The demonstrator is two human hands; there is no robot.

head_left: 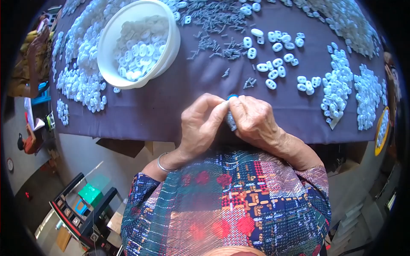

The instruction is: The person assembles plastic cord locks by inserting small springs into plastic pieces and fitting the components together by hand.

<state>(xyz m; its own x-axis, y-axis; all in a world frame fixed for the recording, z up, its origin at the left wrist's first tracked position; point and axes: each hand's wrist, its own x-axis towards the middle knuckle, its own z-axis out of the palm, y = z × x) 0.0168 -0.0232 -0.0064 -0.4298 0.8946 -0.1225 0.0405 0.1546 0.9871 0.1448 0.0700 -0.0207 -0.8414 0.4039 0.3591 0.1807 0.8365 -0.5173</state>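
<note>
In the middle of the frame, the left hand (pixel 200 123) and the right hand (pixel 252 119) meet above the near edge of the surface (pixel 171 98), which is covered with a dark purple cloth. The fingers of both hands are closed together around a small part (pixel 232 115), blue at its top and pale grey below; most of it is hidden between the fingertips, so its shape cannot be told exactly. A thin bracelet (pixel 161 164) is on the left wrist.

In the upper left of the frame stands a white bowl (pixel 112 64), tilted a little and filled with white oval plastic pieces. More white pieces (pixel 277 64) lie scattered in the upper right, and thick piles (pixel 367 94) lie at the right edge. Small grey pins (pixel 213 21) are spread at the top centre, well apart from the hands.
</note>
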